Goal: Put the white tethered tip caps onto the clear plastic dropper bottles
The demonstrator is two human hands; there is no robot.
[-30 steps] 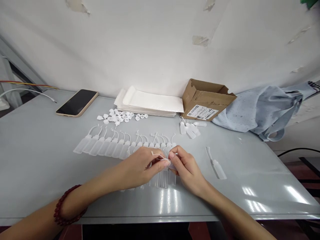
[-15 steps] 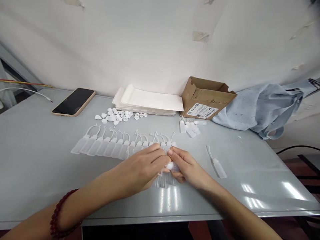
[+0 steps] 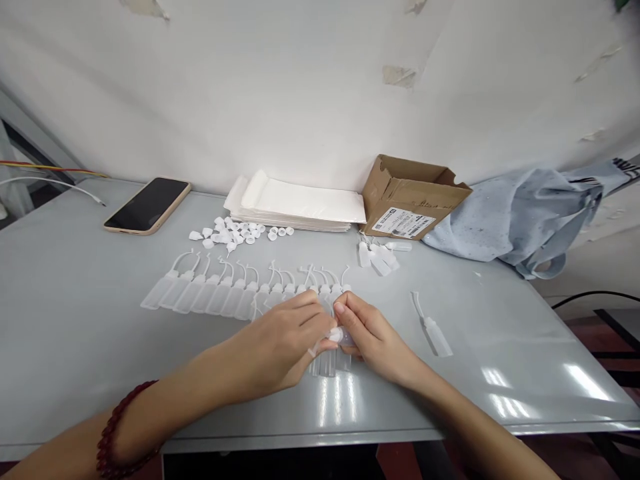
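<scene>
My right hand is closed around a small translucent plastic squeeze bottle, lying about level with its white top to the left. The fingers of my left hand pinch at that white top; what exactly lies between them is partly hidden. Beneath and behind both hands, more bottles with thin strap-like tails lie side by side in a long row. Beyond the row is a heap of small white caps. One loose bottle rests to the right of my right hand.
Several bottles lie before an open cardboard box. A stack of white envelopes sits against the wall, with a phone farther left. Light blue fabric covers the back right of the grey table.
Both hands stay together over the row. My left fingers have shifted slightly at the bottle's white top, which shows a little lower and farther left. The things on the table have not moved.
</scene>
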